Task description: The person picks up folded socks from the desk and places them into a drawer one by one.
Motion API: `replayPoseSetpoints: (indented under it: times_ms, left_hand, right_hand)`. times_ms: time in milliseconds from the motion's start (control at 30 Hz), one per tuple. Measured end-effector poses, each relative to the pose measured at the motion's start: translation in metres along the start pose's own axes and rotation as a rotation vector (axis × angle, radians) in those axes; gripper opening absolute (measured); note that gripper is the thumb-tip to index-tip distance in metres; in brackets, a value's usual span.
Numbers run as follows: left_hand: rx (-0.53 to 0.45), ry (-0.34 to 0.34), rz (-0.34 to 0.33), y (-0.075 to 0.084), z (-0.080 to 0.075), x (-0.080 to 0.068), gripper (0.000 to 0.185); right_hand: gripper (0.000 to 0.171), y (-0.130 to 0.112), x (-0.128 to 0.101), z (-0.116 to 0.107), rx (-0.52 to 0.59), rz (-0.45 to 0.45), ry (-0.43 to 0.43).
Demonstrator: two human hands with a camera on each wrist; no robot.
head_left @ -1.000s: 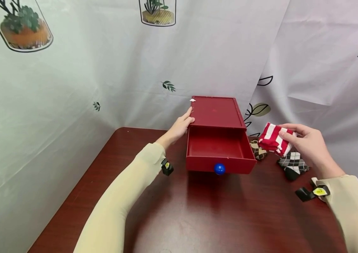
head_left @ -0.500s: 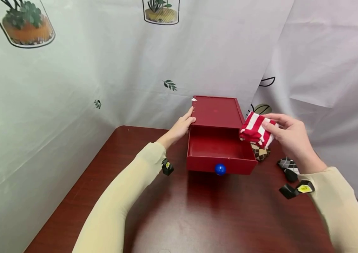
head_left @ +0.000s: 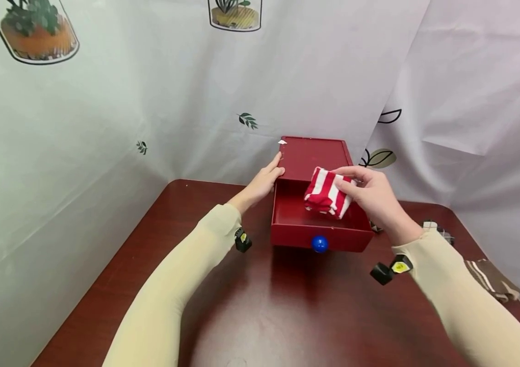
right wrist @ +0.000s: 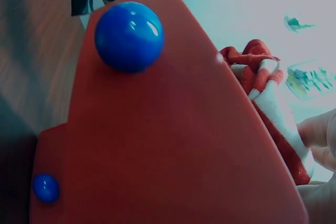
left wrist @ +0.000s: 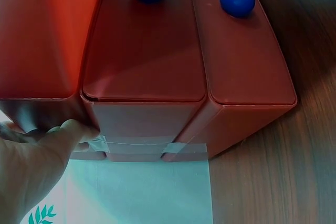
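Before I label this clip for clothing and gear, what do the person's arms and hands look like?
Both arms wear long, close-fitting pale cream sleeves: left sleeve, right sleeve. The left hand and right hand are bare, with no gloves; no rings show. Each wrist carries a small black device with a yellow label: left wrist device, right wrist device. No cables are visible.

You are in a staged recording corner: printed white sheets [head_left: 104, 127] hang behind a brown wooden table [head_left: 287, 316], hiding the room.
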State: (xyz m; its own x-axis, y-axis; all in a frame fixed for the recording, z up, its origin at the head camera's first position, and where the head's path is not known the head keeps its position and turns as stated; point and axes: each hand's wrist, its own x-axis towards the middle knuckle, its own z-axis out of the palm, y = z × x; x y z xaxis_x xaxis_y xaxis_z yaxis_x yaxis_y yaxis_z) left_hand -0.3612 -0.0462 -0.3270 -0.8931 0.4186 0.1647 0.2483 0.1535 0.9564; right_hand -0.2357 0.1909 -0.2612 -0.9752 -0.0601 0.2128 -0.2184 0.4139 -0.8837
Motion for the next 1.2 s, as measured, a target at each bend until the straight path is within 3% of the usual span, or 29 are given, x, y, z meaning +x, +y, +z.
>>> replayPoseSetpoints:
  times_ms: [533,767,933,1200]
  left_hand:
    - [0.027,0.007,0.014,0.002,0.002,0.002,0.059]
    - [0.002,0.012,0.005,0.002,0.002,0.002,0.059]
    - [0.002,0.011,0.0,-0.001,0.001,0.001,0.058]
    - [0.028,0.021,-0.003,-0.002,0.001,-0.001,0.059]
  right_hand:
    - [0.032,0.001,0.012,0.032,-0.111,-0.002,-0.208]
    - [0.031,0.003,0.015,0.039,-0.1,-0.005,-0.37]
    - [0.036,0.007,0.016,0.043,-0.101,0.047,-0.484]
    - [0.047,0.007,0.014,0.043,-0.243,0.051,-0.524]
